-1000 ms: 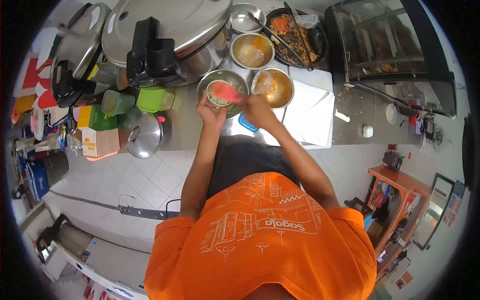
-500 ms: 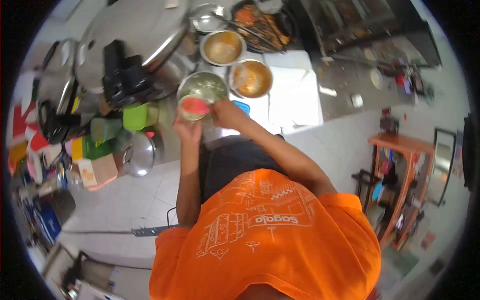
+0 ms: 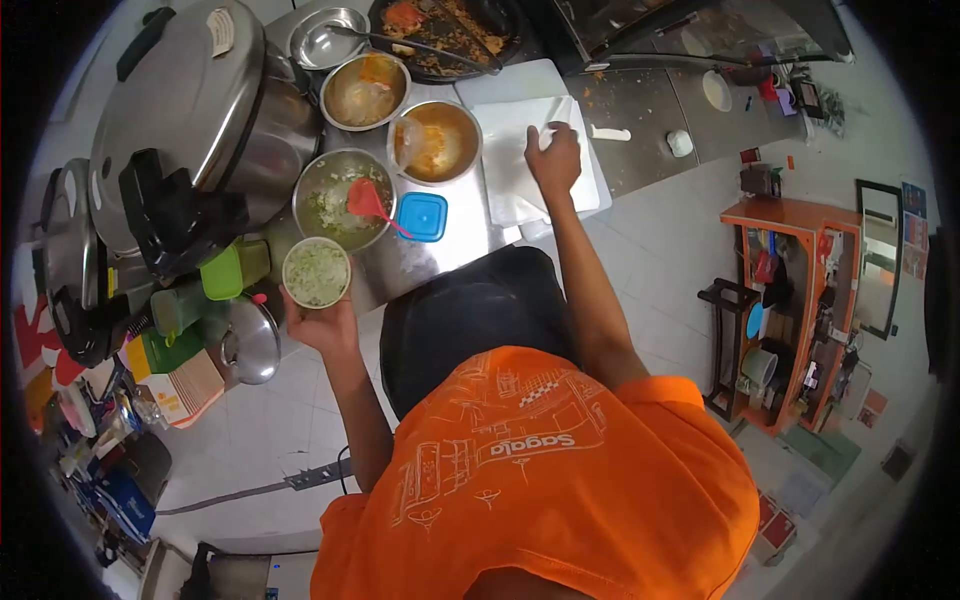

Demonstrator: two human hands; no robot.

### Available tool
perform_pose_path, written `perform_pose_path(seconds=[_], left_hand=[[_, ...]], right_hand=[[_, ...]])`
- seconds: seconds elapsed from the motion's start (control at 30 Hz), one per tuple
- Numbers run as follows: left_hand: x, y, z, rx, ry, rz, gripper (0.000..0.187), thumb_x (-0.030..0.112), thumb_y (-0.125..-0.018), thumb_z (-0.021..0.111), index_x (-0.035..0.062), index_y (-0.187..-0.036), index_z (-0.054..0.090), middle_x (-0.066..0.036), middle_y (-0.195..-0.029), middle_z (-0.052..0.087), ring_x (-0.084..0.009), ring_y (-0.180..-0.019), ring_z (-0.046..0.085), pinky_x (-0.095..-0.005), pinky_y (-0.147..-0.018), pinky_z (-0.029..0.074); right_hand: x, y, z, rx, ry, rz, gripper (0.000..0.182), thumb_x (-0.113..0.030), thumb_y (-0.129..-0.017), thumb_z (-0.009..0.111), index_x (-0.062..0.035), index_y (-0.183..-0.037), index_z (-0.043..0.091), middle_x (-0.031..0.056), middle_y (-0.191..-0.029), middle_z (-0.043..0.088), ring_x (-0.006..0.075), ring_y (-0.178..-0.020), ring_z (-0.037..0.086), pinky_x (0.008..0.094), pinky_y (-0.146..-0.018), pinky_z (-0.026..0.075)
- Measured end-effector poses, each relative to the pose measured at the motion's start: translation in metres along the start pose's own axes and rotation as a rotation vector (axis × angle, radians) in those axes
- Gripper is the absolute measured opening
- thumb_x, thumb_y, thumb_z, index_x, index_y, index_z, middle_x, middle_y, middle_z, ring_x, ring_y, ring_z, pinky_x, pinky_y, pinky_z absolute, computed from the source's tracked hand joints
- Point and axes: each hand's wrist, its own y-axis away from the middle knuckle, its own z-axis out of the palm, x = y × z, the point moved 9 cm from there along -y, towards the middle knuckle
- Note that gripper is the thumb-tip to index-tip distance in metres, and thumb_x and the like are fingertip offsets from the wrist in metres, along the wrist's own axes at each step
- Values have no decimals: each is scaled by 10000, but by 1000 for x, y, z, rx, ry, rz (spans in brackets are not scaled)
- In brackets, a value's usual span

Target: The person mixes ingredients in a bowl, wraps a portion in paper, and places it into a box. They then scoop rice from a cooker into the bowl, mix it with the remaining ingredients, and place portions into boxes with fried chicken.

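My left hand [image 3: 325,323] is closed around a small round tub [image 3: 318,272] filled with chopped pale green and white vegetables. Just above it stands a steel bowl [image 3: 322,235] with more of the chopped vegetables, and a red plastic scoop [image 3: 366,198] rests in it, handle over the rim. Farther right, my right hand [image 3: 556,165] is on a stack of white paper sheets [image 3: 510,165], where a raised fold of paper shows between thumb and curled fingers. Between the bowl and the stack lies a blue lid [image 3: 422,217].
Two steel bowls [image 3: 366,92] with orange residue stand behind. A black pan [image 3: 445,40] of browned food and an empty-looking steel bowl [image 3: 327,38] sit at the back. Large pressure cooker [image 3: 175,120], green container [image 3: 235,268] and steel lid [image 3: 250,340] are at left.
My right hand has let go of the red scoop, which now lies in the bowl, and moved right onto the paper. My left hand has moved the filled tub left and down.
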Motion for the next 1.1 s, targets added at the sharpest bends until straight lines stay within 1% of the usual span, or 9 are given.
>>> perform_pose_path(seconds=[0.13,0.23,0.47,0.6,0.77,0.8,0.93,1.0,1.1], left_hand=[[-68,28,50,-177,131,-177,491,308,-951,469,38,-1362,455,-157,-1427,441,-362,-1338,389,-632,-1083,285],[-121,48,78,-181,77,-204,503,320,-955,463,45,-1376,444,-155,-1430,438,-354,-1333,397,-612,-1083,292],[-276,39,104,-144,-40,-303,448,347,-980,426,52,-1306,510,-116,-1345,525,-315,-1270,473,-596,-1068,332],[-338,10,98,-181,-150,-296,428,336,-969,435,76,-1303,503,-141,-1337,516,-343,-1272,464,-639,-1028,360],[-349,11,89,-88,-158,-242,426,330,-974,418,77,-1307,500,-139,-1334,519,-338,-1246,488,-619,-1032,368],[-346,12,90,-77,-188,-222,423,326,-977,408,76,-1307,498,-139,-1334,520,-333,-1242,493,-593,-1038,376],[-366,-3,90,-175,-338,-139,387,315,-989,440,56,-1259,537,-105,-1285,558,-302,-1194,529,-458,-1000,445],[-370,-2,126,-426,-1292,351,335,229,-928,574,50,-1211,578,-103,-1248,572,-293,-1154,541,-415,-973,442],[-420,20,162,-788,-1857,851,402,147,-767,703,113,-1162,635,-146,-1211,555,-347,-1152,497,-453,-996,392]], right_hand=[[57,-23,53,-74,183,239,788,-435,-696,770,-27,-1242,375,171,-1198,451,329,-1165,456,550,-859,468],[80,-33,57,-144,91,299,714,-310,-721,748,-31,-1249,357,186,-1198,463,348,-1151,487,526,-885,471],[154,-64,64,-293,-470,170,570,-146,-750,658,-55,-1222,352,205,-804,642,425,-838,634,490,-814,477],[137,-56,58,-165,-406,115,810,-457,-730,762,-62,-1303,349,236,-1198,487,415,-1110,515,464,-876,458],[122,-50,56,-438,-389,114,799,-123,-712,761,-83,-1341,270,255,-1305,349,409,-1082,542,461,-940,447],[133,-51,51,-397,-526,148,794,14,-700,688,-98,-1350,246,240,-1207,467,382,-1020,586,445,-901,476],[174,-59,72,-549,-614,175,647,-10,-752,705,-94,-1284,346,179,-934,657,299,-853,664,390,-770,531],[178,-59,80,-654,-613,142,598,-46,-775,721,-95,-1269,386,184,-984,662,273,-874,667,379,-769,532],[187,-60,84,-584,-668,134,583,-67,-787,727,-115,-1272,407,166,-978,661,249,-857,655,366,-764,529]])
